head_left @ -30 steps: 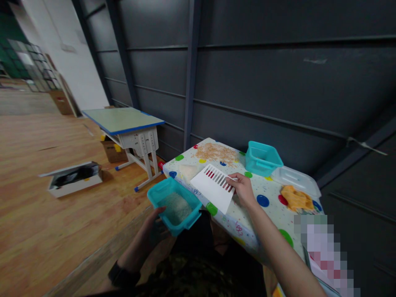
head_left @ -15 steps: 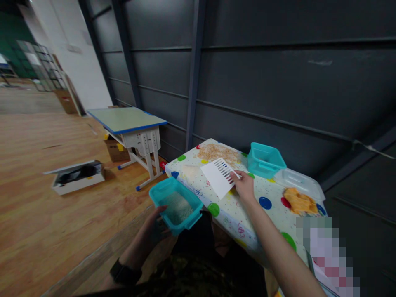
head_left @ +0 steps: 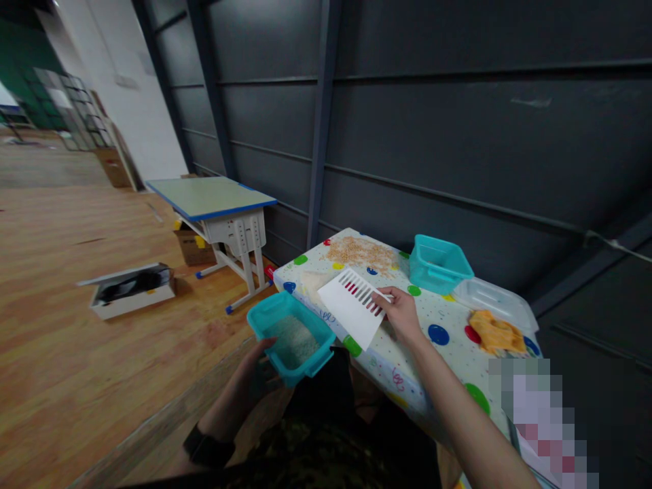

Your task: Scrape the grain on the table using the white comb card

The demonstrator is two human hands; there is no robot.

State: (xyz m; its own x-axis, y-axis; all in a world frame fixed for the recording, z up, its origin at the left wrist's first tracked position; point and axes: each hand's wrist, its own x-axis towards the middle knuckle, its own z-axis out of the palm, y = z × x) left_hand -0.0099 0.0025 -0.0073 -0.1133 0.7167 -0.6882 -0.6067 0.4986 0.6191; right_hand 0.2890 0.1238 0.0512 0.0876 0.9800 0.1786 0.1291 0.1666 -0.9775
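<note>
My left hand (head_left: 257,370) grips a teal plastic container (head_left: 312,363) at its near side, thumb over the rim. White rice-like grains (head_left: 296,339) lie inside it, and the container is held just off the table's front left edge. Between the fingers of my right hand (head_left: 402,314) is a white card with a row of slots (head_left: 351,316), tilted over the table near the container. A thin patch of pale grains (head_left: 312,280) shows on the tablecloth beside the card. Further back are scattered tan grains (head_left: 359,252).
A second teal container (head_left: 441,268) stands at the table's back, beside a clear lid (head_left: 496,299) and a crumpled orange cloth (head_left: 496,331). The spotted tablecloth (head_left: 418,343) covers the table. A desk (head_left: 214,197) and a white open box (head_left: 135,292) are to the left.
My right hand has drawn the slotted card slightly left and toward me, closer to the table's front edge. My left hand and the container have stayed almost where they were.
</note>
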